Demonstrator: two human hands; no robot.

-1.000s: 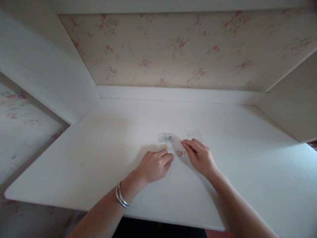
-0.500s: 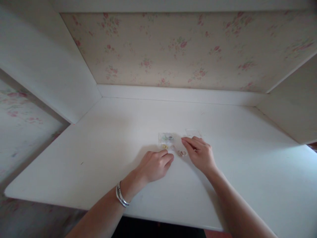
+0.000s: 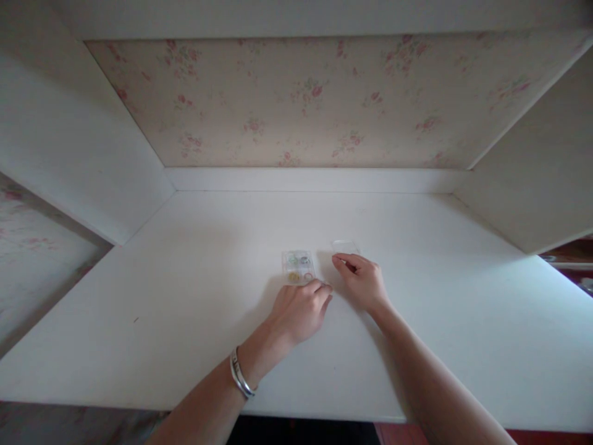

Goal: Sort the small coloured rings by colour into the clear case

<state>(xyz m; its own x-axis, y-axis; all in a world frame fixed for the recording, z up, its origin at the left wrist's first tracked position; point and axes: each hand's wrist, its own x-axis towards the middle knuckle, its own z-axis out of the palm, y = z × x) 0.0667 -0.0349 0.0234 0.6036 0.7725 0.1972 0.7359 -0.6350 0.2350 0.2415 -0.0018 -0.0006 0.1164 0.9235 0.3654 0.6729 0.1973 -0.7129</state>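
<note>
A small clear plastic box (image 3: 283,267) with compartments lies on the white desk. Inside it show greenish bits, a dark silvery piece, yellow rings (image 3: 293,277) and a pinkish ring (image 3: 308,277). My left hand (image 3: 301,311), with a silver bangle at its wrist, is closed just in front of the box's near edge. Something small and pale is at its fingertips, too small to name. To the right of the box my right hand (image 3: 362,282) is held in a pinch, thumb and index finger together. What it holds, if anything, is hidden. Behind it lies a clear flat lid (image 3: 345,246).
The white desk (image 3: 208,290) runs back to a low white ledge (image 3: 310,180) and a panel of floral wallpaper (image 3: 278,99). White side panels rise at left and right. A tiny dark sliver (image 3: 136,319) lies on the left of the desk.
My left hand has moved right, relative to the box. The small cluster of rings between the hands no longer shows. The view has shifted, and my right hand stays pinched.
</note>
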